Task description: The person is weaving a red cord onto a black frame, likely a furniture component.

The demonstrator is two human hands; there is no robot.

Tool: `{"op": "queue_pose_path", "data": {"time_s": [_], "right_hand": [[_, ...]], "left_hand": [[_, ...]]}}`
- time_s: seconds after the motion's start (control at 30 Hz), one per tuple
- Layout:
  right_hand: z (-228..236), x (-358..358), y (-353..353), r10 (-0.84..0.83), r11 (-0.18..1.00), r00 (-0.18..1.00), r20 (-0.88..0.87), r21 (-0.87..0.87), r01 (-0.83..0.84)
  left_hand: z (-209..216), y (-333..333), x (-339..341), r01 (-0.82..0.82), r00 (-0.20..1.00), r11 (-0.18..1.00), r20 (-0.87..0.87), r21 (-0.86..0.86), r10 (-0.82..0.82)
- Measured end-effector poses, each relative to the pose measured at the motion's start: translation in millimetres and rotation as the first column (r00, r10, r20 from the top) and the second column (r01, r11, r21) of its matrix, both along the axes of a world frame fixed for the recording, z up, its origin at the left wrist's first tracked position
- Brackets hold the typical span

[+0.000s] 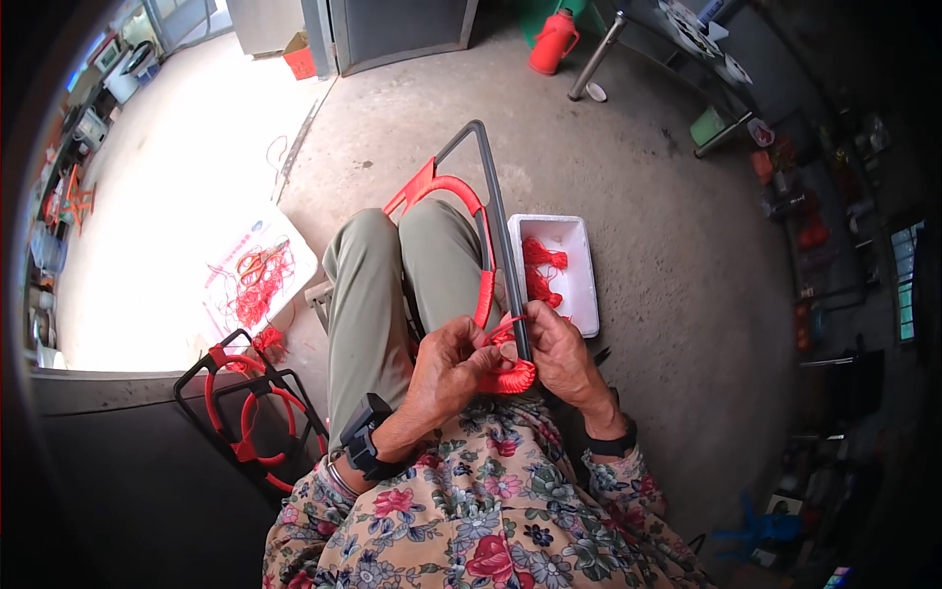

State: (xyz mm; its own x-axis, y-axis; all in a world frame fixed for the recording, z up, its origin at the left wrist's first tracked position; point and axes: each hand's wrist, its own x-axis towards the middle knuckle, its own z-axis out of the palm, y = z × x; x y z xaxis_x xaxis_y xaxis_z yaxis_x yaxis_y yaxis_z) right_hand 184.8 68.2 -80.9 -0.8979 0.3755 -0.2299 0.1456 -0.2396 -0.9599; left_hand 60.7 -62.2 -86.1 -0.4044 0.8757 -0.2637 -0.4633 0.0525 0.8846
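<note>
A black metal frame (pixel 499 211) with a ring wrapped in red cord (pixel 457 186) rests against my legs. At its near corner, dense red wrapping (pixel 510 379) covers the ring. My left hand (pixel 453 365) is closed there, thumb and fingers pinched on the red cord. Across the black bar, my right hand (pixel 561 355) has its fingertips pressed together by the bar, where a red strand reaches them. The fingers partly hide the cord between the hands.
Right of my knees stands a white foam box (pixel 593 285) with red cord bundles (pixel 543 255). On my left, a white tray (pixel 300 243) holds tangled red cord and scissors (pixel 259 259). Similar red-wrapped frames (pixel 245 412) lean lower left. A red thermos (pixel 554 43) stands near a table.
</note>
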Motion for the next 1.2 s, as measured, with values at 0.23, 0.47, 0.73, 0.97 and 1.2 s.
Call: {"op": "queue_pose_path", "data": {"time_s": [0.23,0.47,0.73,0.97,1.2], "right_hand": [[24.0,5.6,5.1,-0.263,0.850,0.965,-0.015,0.469,0.239],[72.1,-4.9,-12.9,0.011,0.559,1.000,0.010,0.829,-0.015],[71.9,-3.2,-3.1,0.131,0.450,0.980,0.150,0.872,-0.194],[111.8,34.2,20.4,-0.133,0.694,0.891,-0.435,0.600,0.397],[161.9,107.7,55.1,-0.408,0.893,0.474,-0.780,-0.231,0.388]], "left_hand": [[1.5,-6.0,-11.1,-0.098,0.994,0.995,-0.043,-0.037,0.096],[13.7,-10.8,-12.3,-0.045,0.993,0.997,0.111,0.066,0.038],[37.7,-9.4,-14.5,0.093,0.886,0.991,-0.462,0.093,-0.040],[14.5,-1.1,-11.2,-0.210,0.960,0.962,0.220,0.173,0.170],[3.8,4.8,5.7,0.034,0.991,0.994,0.123,0.101,-0.047]]}}
